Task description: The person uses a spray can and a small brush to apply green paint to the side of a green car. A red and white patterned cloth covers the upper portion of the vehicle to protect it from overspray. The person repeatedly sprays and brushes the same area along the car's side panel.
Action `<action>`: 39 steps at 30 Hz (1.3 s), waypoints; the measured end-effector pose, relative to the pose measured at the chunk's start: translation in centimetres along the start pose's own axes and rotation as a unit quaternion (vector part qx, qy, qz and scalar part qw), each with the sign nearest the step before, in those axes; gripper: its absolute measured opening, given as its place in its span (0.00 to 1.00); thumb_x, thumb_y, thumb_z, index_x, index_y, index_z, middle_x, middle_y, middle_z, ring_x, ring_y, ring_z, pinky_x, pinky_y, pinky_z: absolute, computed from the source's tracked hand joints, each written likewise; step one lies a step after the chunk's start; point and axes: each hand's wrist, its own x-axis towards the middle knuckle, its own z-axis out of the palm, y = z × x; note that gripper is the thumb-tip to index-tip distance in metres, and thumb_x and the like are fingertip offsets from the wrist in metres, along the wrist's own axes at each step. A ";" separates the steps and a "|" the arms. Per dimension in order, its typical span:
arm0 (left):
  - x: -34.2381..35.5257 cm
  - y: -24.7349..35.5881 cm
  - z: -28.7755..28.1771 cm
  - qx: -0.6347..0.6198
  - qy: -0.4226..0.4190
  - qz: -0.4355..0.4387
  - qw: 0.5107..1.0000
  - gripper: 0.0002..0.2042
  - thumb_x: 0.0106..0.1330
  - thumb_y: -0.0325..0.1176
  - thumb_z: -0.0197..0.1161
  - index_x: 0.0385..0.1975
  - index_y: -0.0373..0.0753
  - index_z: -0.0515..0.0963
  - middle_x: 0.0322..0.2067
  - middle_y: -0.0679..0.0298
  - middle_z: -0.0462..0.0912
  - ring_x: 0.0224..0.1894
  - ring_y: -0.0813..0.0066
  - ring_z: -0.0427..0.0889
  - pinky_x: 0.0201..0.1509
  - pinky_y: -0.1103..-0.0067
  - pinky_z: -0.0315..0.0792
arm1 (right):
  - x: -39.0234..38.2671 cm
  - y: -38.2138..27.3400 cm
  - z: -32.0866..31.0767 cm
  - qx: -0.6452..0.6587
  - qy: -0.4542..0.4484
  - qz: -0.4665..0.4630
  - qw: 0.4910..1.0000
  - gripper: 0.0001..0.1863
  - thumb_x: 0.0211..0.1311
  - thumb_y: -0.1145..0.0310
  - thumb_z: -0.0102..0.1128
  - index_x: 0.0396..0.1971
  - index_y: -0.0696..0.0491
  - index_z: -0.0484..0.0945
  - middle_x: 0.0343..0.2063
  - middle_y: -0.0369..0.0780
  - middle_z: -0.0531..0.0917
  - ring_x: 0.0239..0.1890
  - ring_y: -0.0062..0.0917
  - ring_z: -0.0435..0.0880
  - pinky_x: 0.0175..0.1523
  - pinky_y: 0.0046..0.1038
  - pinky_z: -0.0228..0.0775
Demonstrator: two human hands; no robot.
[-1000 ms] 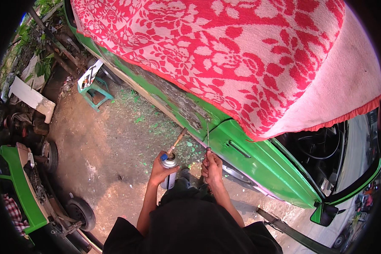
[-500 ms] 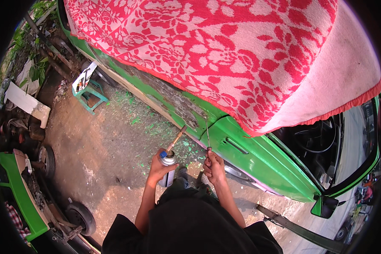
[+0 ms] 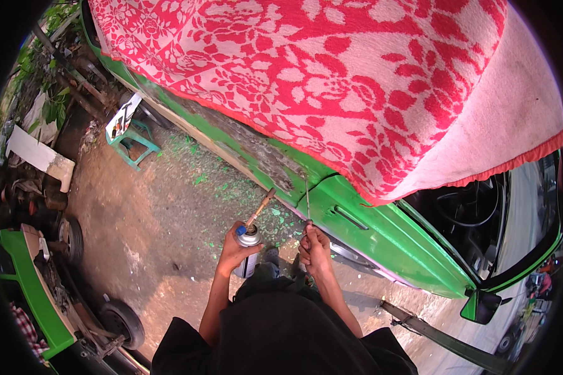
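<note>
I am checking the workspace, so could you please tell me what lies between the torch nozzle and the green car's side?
In the head view, only a short stretch of air above the paint-flecked dirt ground separates the brass torch nozzle on the silver gas canister from the green car body.

Red-and-white patterned blanket [image 3: 331, 81] draped over the roof; green plastic stool [image 3: 131, 140] on the dirt ground [image 3: 144, 231]; green paint flakes [image 3: 231, 187] scattered beside it; small wheeled green cart [image 3: 37, 294] at left.
</note>
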 end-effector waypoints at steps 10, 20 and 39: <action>1.4 0.5 0.3 0.029 0.000 -0.006 1.000 0.23 0.42 0.27 0.80 0.34 0.40 0.70 0.29 0.71 0.75 0.33 0.83 0.74 0.38 0.80 0.70 | -1.0 -2.5 0.7 0.096 -0.020 0.078 0.992 0.13 0.74 0.54 0.53 0.36 0.47 0.71 0.15 0.29 0.64 0.09 0.10 0.53 0.11 0.17 0.39; 1.9 0.5 0.7 0.010 -0.020 -0.017 1.000 0.23 0.43 0.28 0.79 0.35 0.42 0.70 0.30 0.73 0.74 0.34 0.84 0.73 0.40 0.79 0.68 | 1.1 -3.5 -0.9 0.203 -0.112 0.165 0.959 0.11 0.73 0.55 0.54 0.37 0.47 0.72 0.15 0.27 0.64 0.07 0.10 0.53 0.08 0.15 0.41; -0.5 0.3 0.9 -0.013 0.013 -0.007 1.000 0.23 0.43 0.26 0.79 0.35 0.40 0.70 0.30 0.72 0.75 0.33 0.84 0.73 0.39 0.81 0.70 | -0.8 -4.9 -0.6 0.039 -0.045 0.095 0.994 0.11 0.74 0.57 0.53 0.37 0.48 0.71 0.16 0.29 0.63 0.09 0.09 0.53 0.10 0.15 0.39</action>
